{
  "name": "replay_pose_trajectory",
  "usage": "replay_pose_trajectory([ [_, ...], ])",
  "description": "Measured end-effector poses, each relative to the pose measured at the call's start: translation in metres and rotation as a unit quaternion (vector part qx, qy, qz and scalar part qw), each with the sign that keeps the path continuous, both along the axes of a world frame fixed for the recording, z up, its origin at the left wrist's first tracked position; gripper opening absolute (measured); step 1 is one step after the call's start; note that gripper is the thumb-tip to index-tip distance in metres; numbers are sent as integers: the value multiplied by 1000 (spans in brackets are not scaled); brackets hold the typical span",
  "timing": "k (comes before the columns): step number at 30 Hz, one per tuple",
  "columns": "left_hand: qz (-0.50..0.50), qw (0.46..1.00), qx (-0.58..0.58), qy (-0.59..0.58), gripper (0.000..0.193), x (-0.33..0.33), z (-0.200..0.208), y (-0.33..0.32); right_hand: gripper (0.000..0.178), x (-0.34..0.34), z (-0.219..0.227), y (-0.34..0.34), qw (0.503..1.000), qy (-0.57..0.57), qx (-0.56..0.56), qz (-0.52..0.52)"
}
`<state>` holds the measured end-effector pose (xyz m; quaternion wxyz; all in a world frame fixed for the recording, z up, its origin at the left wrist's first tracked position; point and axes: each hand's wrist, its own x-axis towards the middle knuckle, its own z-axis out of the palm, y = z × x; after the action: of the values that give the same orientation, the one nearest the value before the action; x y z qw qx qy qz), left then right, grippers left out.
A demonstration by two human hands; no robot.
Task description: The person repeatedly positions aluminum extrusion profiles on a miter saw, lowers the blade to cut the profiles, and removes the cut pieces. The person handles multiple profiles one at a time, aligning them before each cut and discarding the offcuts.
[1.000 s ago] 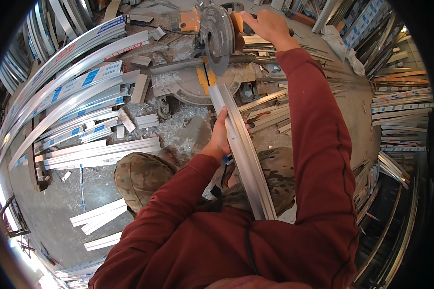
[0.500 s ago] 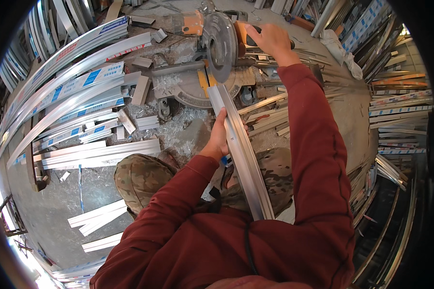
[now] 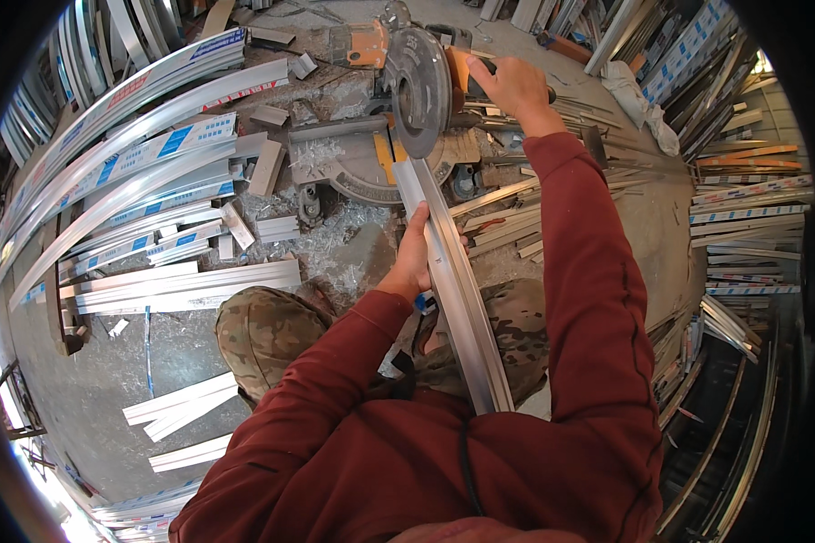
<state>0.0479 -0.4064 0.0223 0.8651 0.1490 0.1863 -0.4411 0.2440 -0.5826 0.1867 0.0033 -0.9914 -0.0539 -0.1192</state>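
My left hand [image 3: 413,253] is wrapped round a long silver metal profile [image 3: 459,281], its thumb on top and fingertips showing at the far side. The profile runs from my lap up to the base [image 3: 344,172] of a miter saw, its far end at the yellow insert [image 3: 386,156]. Above that end hangs the saw's round blade and guard [image 3: 420,90]. My right hand [image 3: 513,88] is closed round the saw's orange and black handle [image 3: 466,71], at the right of the blade.
Long profiles with blue-and-white film [image 3: 172,145] lie stacked at the left. Short offcuts [image 3: 267,167] and metal shavings are scattered round the saw. More profiles [image 3: 507,222] lie right of the base, and further stacks [image 3: 752,213] line the right side. White strips [image 3: 181,403] rest on the floor.
The view has shifted very slightly. Both hands keep their holds, and the saw head and profile stand almost as before.
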Motion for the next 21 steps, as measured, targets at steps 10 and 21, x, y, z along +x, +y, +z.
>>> replay_pose_trajectory([
  [10, 0, 1000, -3, -3, 76, 1, -2, -2, 73, -3, -2, -1, 1000, -2, 4, 7],
  [21, -6, 1000, -2, 10, 76, 1, -1, -2, 74, 0, -2, -1, 1000, 1, 2, -14],
])
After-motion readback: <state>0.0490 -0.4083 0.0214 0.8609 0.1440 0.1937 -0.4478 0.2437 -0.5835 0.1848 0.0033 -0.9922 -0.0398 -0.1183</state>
